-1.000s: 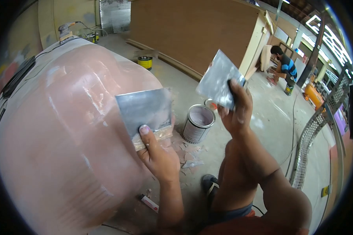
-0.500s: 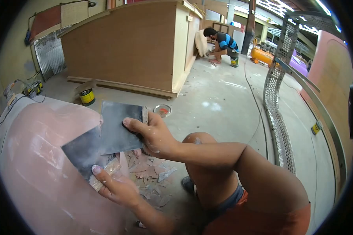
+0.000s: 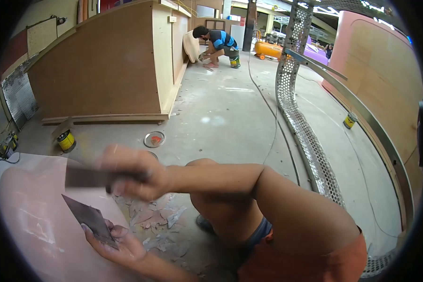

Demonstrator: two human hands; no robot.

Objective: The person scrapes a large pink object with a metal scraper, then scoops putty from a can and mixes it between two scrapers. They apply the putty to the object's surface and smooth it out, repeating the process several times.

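Observation:
My left hand is closed round the lower end of a dark, flat filler spreader, its blade tilted up and to the left. Just above it, my right hand, smeared by motion, grips a second dark spreader that is seen nearly edge-on. The two blades look close together; I cannot tell whether they touch. To the left and below both hands lies a smooth, pale pink curved panel with whitish marks on its surface.
Dried filler scraps litter the floor by my feet. A round lid and a yellow-banded can stand before a large wooden cabinet. Perforated metal strip runs along the right. Further back, a person crouches.
My right hand and its spreader have moved down and left, turning the blade edge-on. My left hand has lowered, separating the overlapped blades. The camera view has swung right.

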